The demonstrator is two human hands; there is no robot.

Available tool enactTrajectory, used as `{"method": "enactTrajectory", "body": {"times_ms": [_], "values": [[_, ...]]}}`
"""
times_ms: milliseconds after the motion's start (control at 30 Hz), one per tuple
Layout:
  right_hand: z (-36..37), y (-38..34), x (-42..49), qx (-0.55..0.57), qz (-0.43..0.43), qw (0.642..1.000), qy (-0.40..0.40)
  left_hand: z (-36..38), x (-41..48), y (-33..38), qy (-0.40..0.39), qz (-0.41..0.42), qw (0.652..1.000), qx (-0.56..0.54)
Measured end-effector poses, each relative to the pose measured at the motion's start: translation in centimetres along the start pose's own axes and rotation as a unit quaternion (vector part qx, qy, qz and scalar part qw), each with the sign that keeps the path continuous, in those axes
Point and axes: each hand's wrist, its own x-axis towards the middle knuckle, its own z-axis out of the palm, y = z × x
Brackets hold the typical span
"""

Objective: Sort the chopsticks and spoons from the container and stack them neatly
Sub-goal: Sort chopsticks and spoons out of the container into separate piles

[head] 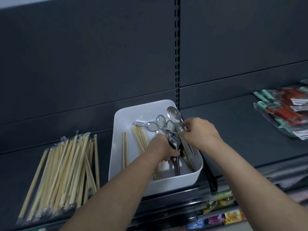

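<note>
Toward the left end of your shelf (233, 130), a heap of wrapped wooden chopsticks (66, 172) lies fanned out, running from the front edge back toward the rear panel. Just right of it, at the middle of the shelf, sits the white container (121, 147), with a few loose chopsticks (139, 139) along its left side and floor. Your left hand (162, 148) reaches into it, fingers closed around a bunch of metal spoons (160, 124) whose bowls spread toward the container's back wall. Your right hand (199, 132) is at the container's right side, fingers pinched together on the handle of a larger spoon (174, 113). At the shelf's far right end lie packaged red and green goods (285, 109).
</note>
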Motion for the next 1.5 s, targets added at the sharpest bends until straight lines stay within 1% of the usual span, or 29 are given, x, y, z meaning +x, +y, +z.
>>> {"method": "enactTrajectory", "body": {"times_ms": [67,167,300,400,467,600,700,767,833,900,1000,1100,1200,1300,1433,1500], "values": [[-0.3,0.4,0.1,0.008,-0.002,1.000,0.006,0.2,0.0,-0.2,0.015,-0.019,0.999,0.023],[-0.5,0.2,0.1,0.011,-0.009,1.000,0.007,-0.7,0.0,-1.2,0.065,-0.041,0.997,0.026],[-0.1,-1.0,0.0,0.009,-0.026,1.000,-0.001,-2.9,-0.1,-2.7,0.100,-0.029,0.992,0.070],[0.9,-2.1,0.0,0.003,-0.037,0.999,-0.024,-4.1,-0.7,-3.6,0.113,-0.038,0.990,0.072],[1.7,-2.7,-0.1,-0.003,-0.043,0.998,-0.046,-4.5,-1.1,-4.4,0.111,-0.047,0.990,0.075],[3.4,-3.3,-0.3,-0.026,-0.038,0.995,-0.084,-4.2,-1.7,-6.0,0.089,-0.058,0.988,0.116],[4.9,-3.5,-0.7,-0.059,-0.014,0.989,-0.132,-3.2,-1.3,-6.6,0.081,-0.038,0.988,0.128],[5.5,-3.7,-0.9,-0.078,0.013,0.983,-0.164,-2.9,-1.2,-6.8,0.066,-0.042,0.987,0.143],[5.9,-3.9,-0.7,-0.112,0.026,0.976,-0.184,-2.8,-1.2,-6.9,0.056,-0.043,0.986,0.151],[6.3,-4.2,-0.6,-0.138,0.025,0.971,-0.193,-2.7,-1.1,-7.1,0.064,-0.027,0.986,0.149],[6.8,-4.3,-0.8,-0.140,0.032,0.973,-0.181,-2.6,-1.3,-7.2,0.065,-0.031,0.986,0.148],[6.0,-4.0,-0.8,-0.078,0.046,0.985,-0.149,-2.7,-1.1,-7.4,0.071,-0.035,0.985,0.156],[5.4,-3.5,-0.8,-0.037,0.037,0.992,-0.119,-3.2,-1.0,-7.4,0.097,-0.039,0.988,0.117],[5.5,-3.4,-0.7,-0.001,0.044,0.992,-0.114,-3.4,-0.8,-7.4,0.108,-0.044,0.991,0.062],[5.5,-3.3,-0.1,0.018,0.038,0.994,-0.098,-3.3,-0.7,-7.3,0.100,-0.051,0.992,0.053],[5.2,-3.3,0.4,0.034,0.027,0.995,-0.089,-3.7,-1.0,-7.1,0.129,-0.050,0.990,0.034]]}}
